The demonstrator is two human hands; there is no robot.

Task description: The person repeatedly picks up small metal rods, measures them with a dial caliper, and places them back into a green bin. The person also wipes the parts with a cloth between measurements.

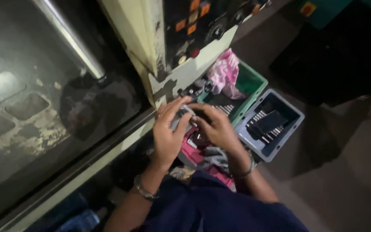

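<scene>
**Two hands hold a small grey part by the machine**

The left hand (167, 133) curls around a small grey part (181, 117), with the thumb and fingers pressed on it. The right hand (215, 126) meets it from the other side, and its fingers pinch the same part. Both hands touch each other just above the person's lap. The picture is dark and a bit blurry, so the shape of the part is hard to tell.

Under the hands lies a pink cloth (194, 152). Each wrist wears a thin bangle.

Just past the hands stands a green crate (254, 81) with a pink and white cloth (225, 71) bunched in it. Right beside it on the floor (348, 172) is a grey-blue crate (286, 129) with small dark parts lying inside.

To the left stands a big cream machine (138, 30) with a dark panel of orange buttons (192, 17). A shiny metal bar (71, 41) runs behind its window.
</scene>
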